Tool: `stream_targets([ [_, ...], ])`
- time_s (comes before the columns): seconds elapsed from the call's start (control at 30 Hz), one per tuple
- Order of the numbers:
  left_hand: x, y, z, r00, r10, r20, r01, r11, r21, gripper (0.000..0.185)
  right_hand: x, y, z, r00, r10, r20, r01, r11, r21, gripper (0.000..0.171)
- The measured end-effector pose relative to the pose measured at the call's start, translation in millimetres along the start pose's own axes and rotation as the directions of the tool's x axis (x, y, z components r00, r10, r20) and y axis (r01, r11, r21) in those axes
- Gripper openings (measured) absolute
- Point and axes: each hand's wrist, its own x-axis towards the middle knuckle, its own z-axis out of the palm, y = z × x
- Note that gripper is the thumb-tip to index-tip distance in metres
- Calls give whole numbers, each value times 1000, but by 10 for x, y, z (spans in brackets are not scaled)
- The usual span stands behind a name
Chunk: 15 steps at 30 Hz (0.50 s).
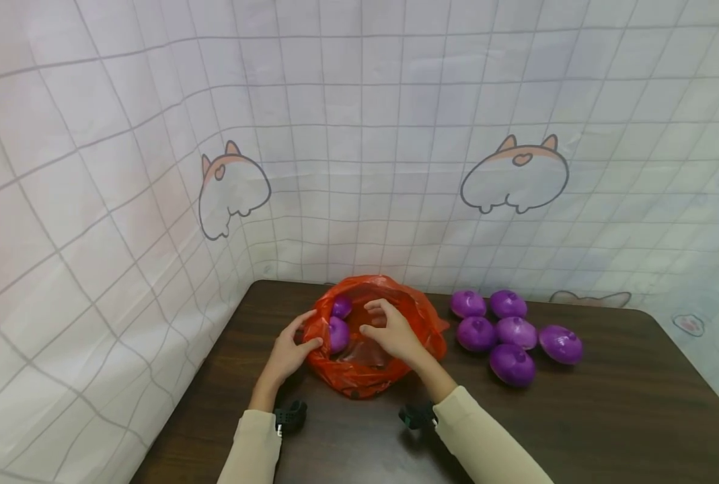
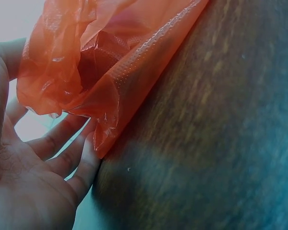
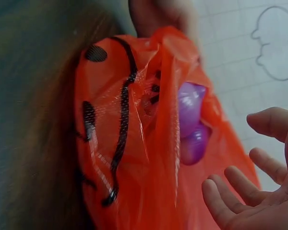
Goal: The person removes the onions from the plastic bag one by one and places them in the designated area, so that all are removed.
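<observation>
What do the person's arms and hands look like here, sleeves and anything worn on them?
Both arms wear long cream sleeves. A small black device sits at each wrist, left and right. The left hand and right hand are bare: no gloves or rings visible.

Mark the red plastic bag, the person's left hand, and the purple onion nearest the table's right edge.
red plastic bag (image 1: 359,378): head view, near wall of the bag.
left hand (image 1: 289,353): head view, back of the hand at the bag's rim.
purple onion (image 1: 560,343): head view, its rounded top.
</observation>
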Motion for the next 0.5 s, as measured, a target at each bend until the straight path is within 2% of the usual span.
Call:
stream_targets([
  [0.27, -8, -2, -8, 1000, -9, -3, 9, 1000, -22, 60, 367, 21, 226, 997, 74, 38, -75, 997, 24, 47],
  [0.5, -1, -33, 4, 1000, 5, 18, -4, 999, -42, 62, 591, 58, 392, 992, 122, 19, -123, 991, 46, 58],
])
